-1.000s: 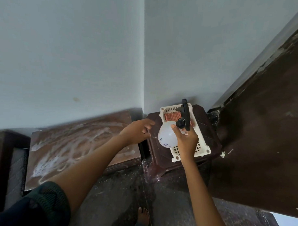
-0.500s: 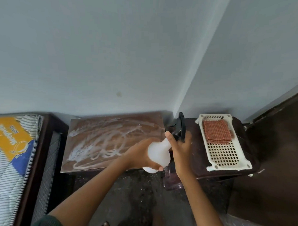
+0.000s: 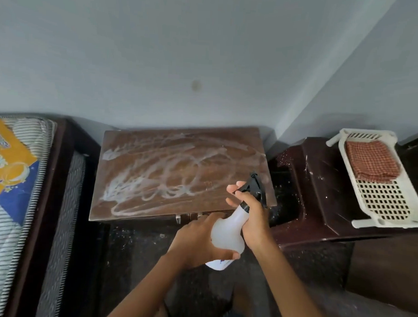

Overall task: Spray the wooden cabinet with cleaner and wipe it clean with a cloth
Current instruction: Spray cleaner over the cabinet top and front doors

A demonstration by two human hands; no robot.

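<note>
Spray bottle (image 3: 228,232) above cabinet (image 3: 179,171) front edge. Left hand (image 3: 195,241) cups body, right hand (image 3: 253,216) wraps neck. Light, smooth plastic, likely slippery; neck safest hold. Cloth (image 3: 371,162) in basket (image 3: 381,202), limp.

A single view is given, taken from a wide-angle camera worn on the head. The scene is looked down on steeply and forward, toward a room corner. The cabinet (image 3: 179,171) is seen from above at close range, centred in the frame. The bed (image 3: 15,187) is caught at the left edge, the stool (image 3: 320,186) at the right.
</note>
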